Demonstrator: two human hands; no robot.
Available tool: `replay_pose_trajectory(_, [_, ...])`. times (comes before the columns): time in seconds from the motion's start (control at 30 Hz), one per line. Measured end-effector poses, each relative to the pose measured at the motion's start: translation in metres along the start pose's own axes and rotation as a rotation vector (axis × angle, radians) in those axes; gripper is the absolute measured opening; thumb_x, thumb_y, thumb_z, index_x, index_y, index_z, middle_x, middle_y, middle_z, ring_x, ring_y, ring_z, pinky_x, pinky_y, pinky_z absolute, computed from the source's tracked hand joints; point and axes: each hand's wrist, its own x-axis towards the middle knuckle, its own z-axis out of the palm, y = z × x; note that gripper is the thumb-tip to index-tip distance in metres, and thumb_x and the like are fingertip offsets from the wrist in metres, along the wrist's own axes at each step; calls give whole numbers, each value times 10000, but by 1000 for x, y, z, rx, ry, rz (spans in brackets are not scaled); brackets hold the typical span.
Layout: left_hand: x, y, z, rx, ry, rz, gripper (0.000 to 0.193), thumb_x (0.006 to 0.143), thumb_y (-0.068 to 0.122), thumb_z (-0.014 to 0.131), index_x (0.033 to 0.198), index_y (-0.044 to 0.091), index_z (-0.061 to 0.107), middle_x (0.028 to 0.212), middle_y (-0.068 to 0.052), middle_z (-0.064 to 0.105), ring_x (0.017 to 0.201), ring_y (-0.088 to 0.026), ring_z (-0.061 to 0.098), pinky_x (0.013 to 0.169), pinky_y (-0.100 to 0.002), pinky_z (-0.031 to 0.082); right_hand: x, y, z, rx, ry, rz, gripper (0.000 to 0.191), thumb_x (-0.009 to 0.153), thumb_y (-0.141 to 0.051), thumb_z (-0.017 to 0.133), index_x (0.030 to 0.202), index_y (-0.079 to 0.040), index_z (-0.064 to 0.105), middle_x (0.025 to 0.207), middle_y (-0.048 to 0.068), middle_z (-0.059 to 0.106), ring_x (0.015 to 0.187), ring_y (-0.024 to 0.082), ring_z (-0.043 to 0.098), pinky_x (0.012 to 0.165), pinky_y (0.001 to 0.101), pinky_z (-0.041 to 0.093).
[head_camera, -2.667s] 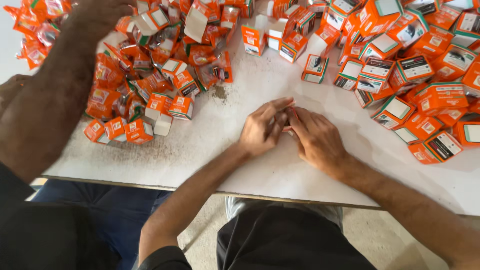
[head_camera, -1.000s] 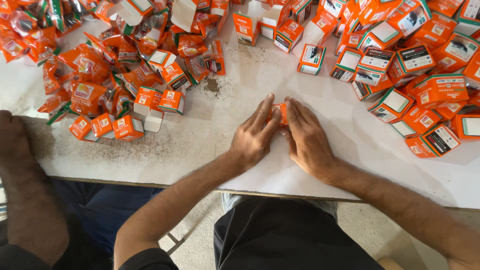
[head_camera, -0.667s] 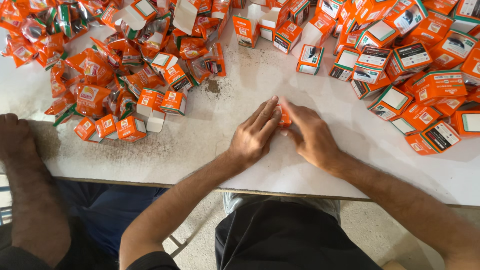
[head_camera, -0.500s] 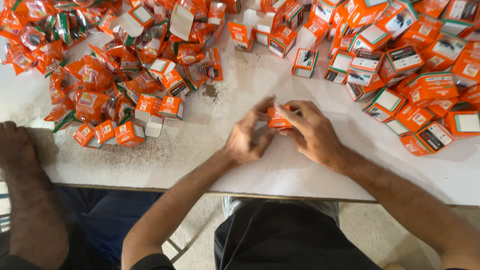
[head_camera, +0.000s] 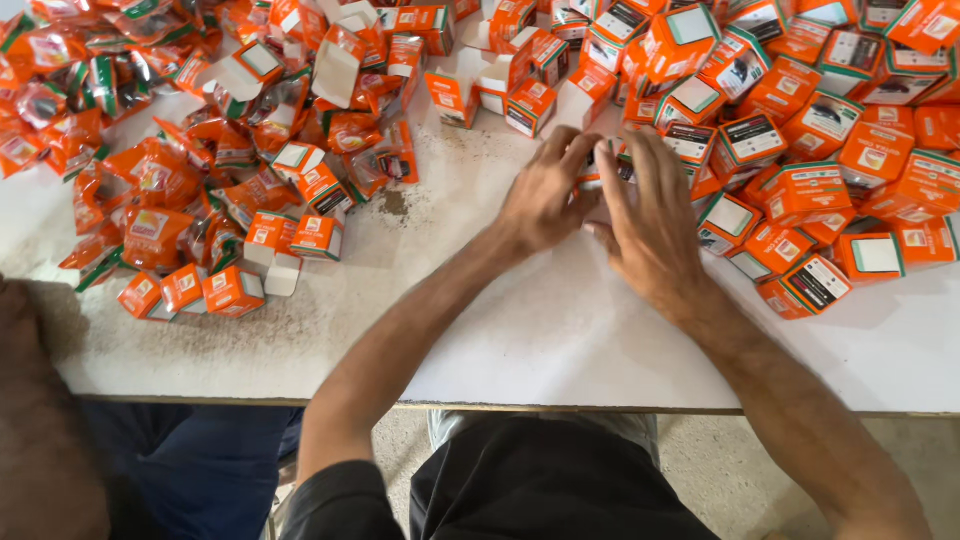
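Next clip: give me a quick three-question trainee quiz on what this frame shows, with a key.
1. True or false: both hands are reaching into the pile of closed boxes at the right side of the table.
2. What lies at the far left of the table? A) flattened cartons and wrappers B) metal tools C) glass jars
3. Fill in: the table top is ____ in colour.

Key
1. True: left hand and right hand meet at a small orange box on the edge of the closed boxes.
2. A: the loose cartons lie there.
3. White: the table.
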Motion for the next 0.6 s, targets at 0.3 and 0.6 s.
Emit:
replay_pose_trajectory(0.3, [-18,-30,-40,86,310,73,541,884,37,760,1372,65,527,1458,-162,536,1351,-363,555,1125,-451,503,6,37,-38,-247,315,179,618,1089,-246,552,1559,108,362,1538,362,308,1453,535,297,1208,722,203])
replay_pose_trajectory(0.6, [42,-74,-10,117,465,-280,570,827,334,814,1245,1,615,1086,-183,715,996,-342,678,905,-451,522,-15,-5,9,353,84,2,522,1054,-195,735,1479,2,505,1442,176,558,1317,330,587,1142,468,485])
